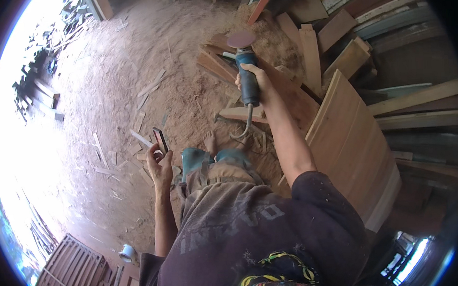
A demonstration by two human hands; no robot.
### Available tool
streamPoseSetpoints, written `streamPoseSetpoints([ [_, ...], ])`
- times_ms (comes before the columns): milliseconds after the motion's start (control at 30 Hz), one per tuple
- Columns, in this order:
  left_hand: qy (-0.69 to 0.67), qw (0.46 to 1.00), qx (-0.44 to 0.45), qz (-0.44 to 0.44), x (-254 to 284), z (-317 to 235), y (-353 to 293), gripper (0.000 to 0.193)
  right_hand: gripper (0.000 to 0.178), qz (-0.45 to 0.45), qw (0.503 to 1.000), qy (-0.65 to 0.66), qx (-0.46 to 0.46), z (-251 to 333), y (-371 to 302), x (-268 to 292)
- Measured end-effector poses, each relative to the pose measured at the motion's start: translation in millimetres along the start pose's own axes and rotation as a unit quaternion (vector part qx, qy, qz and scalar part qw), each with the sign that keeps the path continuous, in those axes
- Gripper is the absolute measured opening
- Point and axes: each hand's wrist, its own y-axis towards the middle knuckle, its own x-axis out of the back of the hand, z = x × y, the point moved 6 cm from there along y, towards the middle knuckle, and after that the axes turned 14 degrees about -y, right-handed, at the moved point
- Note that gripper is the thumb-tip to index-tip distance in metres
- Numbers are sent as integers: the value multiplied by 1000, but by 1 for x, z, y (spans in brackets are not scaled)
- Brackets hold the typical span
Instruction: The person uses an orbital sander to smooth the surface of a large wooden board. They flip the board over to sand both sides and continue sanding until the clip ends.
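My right hand (255, 80) is wrapped round the blue and black body of an angle grinder (249, 90), held out ahead of me. A round brownish sanding disc (241, 39) sits at its far end, and a grey cord (249, 122) curls from its rear. In my left hand (160, 167), a small dark rectangular object with a reddish face (160, 140) is pinched upright between the fingers; I cannot tell its kind. Beyond the grinder and partly behind it lie brown wooden pieces (219, 63). To the right of my right forearm leans a wide light-brown wooden panel (348, 137).
Sawdust and scattered wood offcuts (151, 87) cover the ground. Stacked boards (413, 105) line the right side. A slatted wooden frame (72, 270) and a white cup-like container (126, 253) are at the lower left. Dark wood scraps (40, 93) lie at the far left.
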Motion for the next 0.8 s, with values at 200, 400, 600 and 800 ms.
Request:
streamPoseSetpoints([
  [200,45,991,-86,88,-36,-26,37,52,38,-76,996,40,16,-41,-93,57],
  [400,99,942,-219,234,-118,-91,92,55,38,-197,977,76,14,-94,-168,89],
  [600,52,933,-255,249,-170,-162,125,54,46,-166,979,-106,50,-85,-167,60],
  [800,45,953,-254,157,-114,-172,97,54,37,-163,944,-243,153,-66,-108,0],
])
